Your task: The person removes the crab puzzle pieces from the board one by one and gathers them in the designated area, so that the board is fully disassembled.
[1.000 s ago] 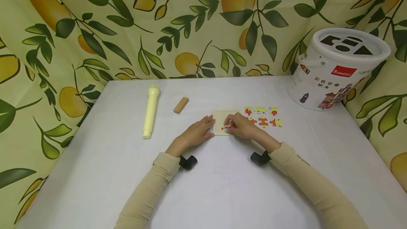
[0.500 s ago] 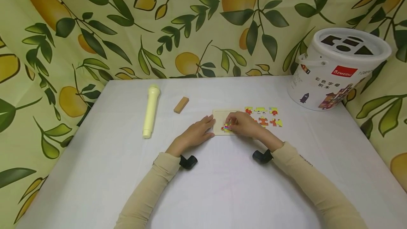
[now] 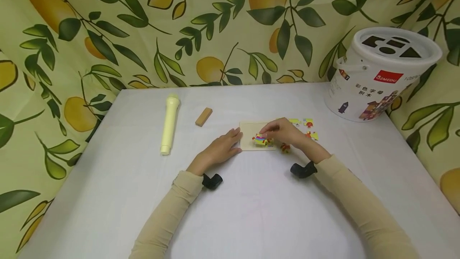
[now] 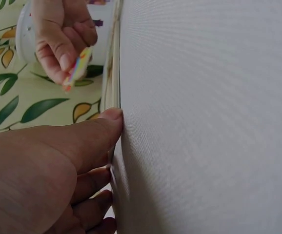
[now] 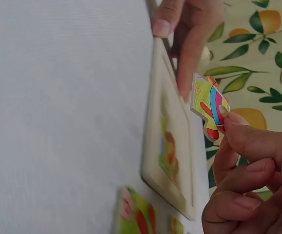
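Observation:
Thumb and fingertips of my right hand point(image 3: 284, 131) pinch a jigsaw puzzle piece point(image 5: 210, 107), yellow-green with a blue, pink and red pattern. It is lifted and tilted above a pale wooden puzzle tray point(image 3: 248, 141). Inside the tray's near right part lies another puzzle piece point(image 5: 169, 151), partly covered by my hand in the head view. The extended fingers and thumb of my left hand point(image 3: 221, 149) rest against the tray's left edge. Loose puzzle pieces point(image 3: 285, 148) lie to the tray's right, some hidden under the right hand.
A cream microphone-shaped stick point(image 3: 169, 125) and a brown wooden block point(image 3: 203, 117) lie left of the tray. At the back right stands a white bucket point(image 3: 373, 87) with shaped holes in its lid. A fruit-patterned cloth hangs behind the white table point(image 3: 230, 219).
My right hand has moved slightly right and raised the puzzle piece off the tray. Another piece now shows in the tray. The left hand keeps its place; the head view has shifted a little.

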Action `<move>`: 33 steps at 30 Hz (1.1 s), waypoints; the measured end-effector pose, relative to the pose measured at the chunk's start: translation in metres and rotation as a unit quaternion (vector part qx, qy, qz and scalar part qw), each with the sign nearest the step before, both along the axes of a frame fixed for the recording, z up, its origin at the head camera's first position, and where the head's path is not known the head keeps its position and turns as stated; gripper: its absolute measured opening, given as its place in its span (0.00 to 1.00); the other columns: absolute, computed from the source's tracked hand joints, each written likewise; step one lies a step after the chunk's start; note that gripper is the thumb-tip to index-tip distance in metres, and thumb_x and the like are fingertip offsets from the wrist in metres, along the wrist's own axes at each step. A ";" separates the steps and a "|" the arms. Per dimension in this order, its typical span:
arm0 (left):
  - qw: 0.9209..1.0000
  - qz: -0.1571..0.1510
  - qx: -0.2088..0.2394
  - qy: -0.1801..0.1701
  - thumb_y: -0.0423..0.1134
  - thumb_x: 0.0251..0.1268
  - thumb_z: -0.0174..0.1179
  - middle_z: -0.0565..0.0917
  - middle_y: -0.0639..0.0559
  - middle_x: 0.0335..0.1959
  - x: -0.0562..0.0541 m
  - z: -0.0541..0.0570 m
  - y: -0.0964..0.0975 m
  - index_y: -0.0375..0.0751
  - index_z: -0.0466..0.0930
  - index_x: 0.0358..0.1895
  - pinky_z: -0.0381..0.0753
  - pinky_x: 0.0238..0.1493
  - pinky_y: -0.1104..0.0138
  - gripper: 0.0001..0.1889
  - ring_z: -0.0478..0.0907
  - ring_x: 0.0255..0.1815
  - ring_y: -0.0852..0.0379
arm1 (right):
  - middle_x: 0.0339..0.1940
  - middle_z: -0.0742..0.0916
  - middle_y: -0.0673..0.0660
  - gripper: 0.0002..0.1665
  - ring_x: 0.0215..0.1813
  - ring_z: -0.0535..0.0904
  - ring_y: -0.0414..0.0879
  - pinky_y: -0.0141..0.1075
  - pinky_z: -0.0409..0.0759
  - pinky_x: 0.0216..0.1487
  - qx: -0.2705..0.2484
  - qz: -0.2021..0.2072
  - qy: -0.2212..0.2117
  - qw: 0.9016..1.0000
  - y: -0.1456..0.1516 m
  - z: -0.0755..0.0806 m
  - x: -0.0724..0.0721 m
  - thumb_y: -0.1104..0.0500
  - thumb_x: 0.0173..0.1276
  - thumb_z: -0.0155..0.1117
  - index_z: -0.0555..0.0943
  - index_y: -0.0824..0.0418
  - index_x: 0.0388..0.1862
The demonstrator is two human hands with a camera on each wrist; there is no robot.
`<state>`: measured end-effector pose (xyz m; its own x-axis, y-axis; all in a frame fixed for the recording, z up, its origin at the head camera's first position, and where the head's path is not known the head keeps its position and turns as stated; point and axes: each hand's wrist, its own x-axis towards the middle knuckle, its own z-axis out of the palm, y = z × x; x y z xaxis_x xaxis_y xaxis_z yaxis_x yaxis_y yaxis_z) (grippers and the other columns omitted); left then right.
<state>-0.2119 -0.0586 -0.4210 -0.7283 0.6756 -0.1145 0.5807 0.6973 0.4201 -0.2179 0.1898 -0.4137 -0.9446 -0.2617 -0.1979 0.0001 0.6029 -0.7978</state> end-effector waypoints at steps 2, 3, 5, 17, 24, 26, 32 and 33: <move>1.000 0.003 -0.002 -0.002 0.44 0.67 0.52 0.55 0.43 0.72 0.000 0.001 0.001 0.36 0.58 0.68 0.59 0.68 0.54 0.30 0.52 0.73 0.47 | 0.44 0.85 0.57 0.09 0.41 0.74 0.47 0.31 0.74 0.37 0.006 -0.009 -0.007 1.000 0.008 0.004 0.002 0.60 0.63 0.61 0.85 0.59 0.40; 1.000 0.005 -0.004 0.000 0.44 0.67 0.52 0.54 0.43 0.72 0.000 0.000 0.001 0.37 0.58 0.69 0.59 0.68 0.54 0.30 0.52 0.73 0.47 | 0.44 0.85 0.57 0.09 0.41 0.74 0.47 0.31 0.74 0.37 0.009 -0.014 -0.009 1.000 0.014 0.005 0.003 0.60 0.63 0.61 0.85 0.59 0.41; 1.000 0.007 -0.005 -0.004 0.44 0.67 0.52 0.54 0.44 0.73 0.000 0.000 0.000 0.37 0.57 0.69 0.58 0.68 0.54 0.30 0.51 0.73 0.48 | 0.43 0.85 0.57 0.10 0.39 0.73 0.46 0.31 0.73 0.36 0.016 -0.016 -0.011 1.000 0.027 0.008 0.006 0.61 0.63 0.61 0.84 0.61 0.41; 1.000 0.009 0.000 -0.012 0.43 0.68 0.52 0.53 0.44 0.73 -0.001 0.000 0.001 0.37 0.57 0.69 0.57 0.69 0.53 0.29 0.50 0.73 0.47 | 0.44 0.86 0.57 0.11 0.50 0.74 0.49 0.39 0.71 0.51 0.061 -0.023 -0.041 0.997 0.098 0.004 0.038 0.59 0.63 0.61 0.84 0.62 0.41; 1.000 0.008 0.006 -0.011 0.43 0.67 0.52 0.53 0.43 0.73 -0.002 -0.001 0.001 0.36 0.58 0.69 0.58 0.68 0.53 0.29 0.50 0.73 0.47 | 0.39 0.86 0.57 0.07 0.43 0.75 0.47 0.39 0.72 0.48 0.093 -0.002 0.009 0.996 0.097 -0.004 0.043 0.63 0.62 0.61 0.85 0.62 0.36; 1.000 0.008 0.006 -0.012 0.43 0.68 0.52 0.53 0.43 0.73 -0.002 -0.001 0.001 0.36 0.57 0.69 0.58 0.68 0.52 0.29 0.50 0.73 0.47 | 0.38 0.86 0.58 0.06 0.42 0.74 0.48 0.37 0.72 0.45 0.105 -0.004 0.028 0.994 0.093 -0.005 0.043 0.65 0.61 0.62 0.85 0.62 0.35; 1.000 0.002 0.011 -0.007 0.43 0.67 0.52 0.54 0.41 0.72 -0.001 0.000 0.001 0.35 0.58 0.68 0.58 0.68 0.53 0.30 0.51 0.73 0.46 | 0.39 0.86 0.60 0.06 0.41 0.72 0.50 0.35 0.70 0.42 0.127 -0.019 0.036 0.991 0.086 -0.003 0.045 0.65 0.60 0.63 0.86 0.62 0.34; 1.000 0.001 0.011 -0.006 0.43 0.67 0.53 0.54 0.41 0.72 -0.001 0.001 0.001 0.35 0.58 0.68 0.58 0.68 0.53 0.30 0.51 0.73 0.45 | 0.39 0.86 0.60 0.06 0.42 0.72 0.50 0.35 0.69 0.41 0.129 -0.021 0.034 0.991 0.086 -0.002 0.045 0.64 0.60 0.63 0.86 0.62 0.34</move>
